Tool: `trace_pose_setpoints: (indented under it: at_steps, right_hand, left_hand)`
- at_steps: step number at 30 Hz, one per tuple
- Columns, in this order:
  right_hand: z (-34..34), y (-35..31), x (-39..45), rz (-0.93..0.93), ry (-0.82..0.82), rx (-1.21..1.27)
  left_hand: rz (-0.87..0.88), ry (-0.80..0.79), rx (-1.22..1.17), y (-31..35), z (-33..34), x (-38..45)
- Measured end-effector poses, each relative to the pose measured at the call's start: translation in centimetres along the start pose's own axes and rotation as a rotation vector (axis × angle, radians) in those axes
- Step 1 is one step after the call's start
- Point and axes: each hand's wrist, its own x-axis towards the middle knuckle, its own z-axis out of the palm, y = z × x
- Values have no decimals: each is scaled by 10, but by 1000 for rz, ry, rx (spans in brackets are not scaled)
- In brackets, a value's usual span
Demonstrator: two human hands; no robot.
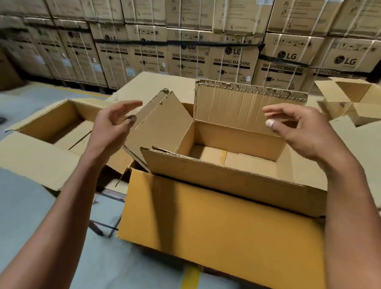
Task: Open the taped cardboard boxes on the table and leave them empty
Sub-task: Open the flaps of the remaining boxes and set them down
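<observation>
A brown cardboard box (225, 223) stands in front of me with all its flaps raised, and its inside shows only a bare bottom with a strip of tape. My left hand (114, 120) hovers just left of the box's left flap (157, 125), fingers relaxed and holding nothing. Over the box's right end floats my right hand (300, 130), fingers loosely spread, in front of the upright back flap (238, 105), also holding nothing.
Another open box (44, 141) sits to the left and a third open box (357, 102) at the far right. Flat cardboard (153, 85) lies behind. A wall of stacked washing-machine cartons (189, 56) fills the background. Grey floor (27, 213) lies at the lower left.
</observation>
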Motion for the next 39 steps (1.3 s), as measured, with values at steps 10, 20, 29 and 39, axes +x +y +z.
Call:
trace_pose_setpoints:
  at_steps: [10, 20, 29, 39]
  right_hand:
    - [118, -53, -7, -247, -145, 229]
    - [240, -119, -64, -239, -238, 538]
    - [410, -148, -82, 2, -359, 494]
    - [513, -164, -44, 145, -264, 415]
  left_hand:
    - [-132, 255, 112, -23, -55, -107]
    - [-295, 341, -11, -76, -119, -160]
    - [-399, 236, -82, -154, -221, -180]
    - [-406, 112, -93, -225, -298, -123]
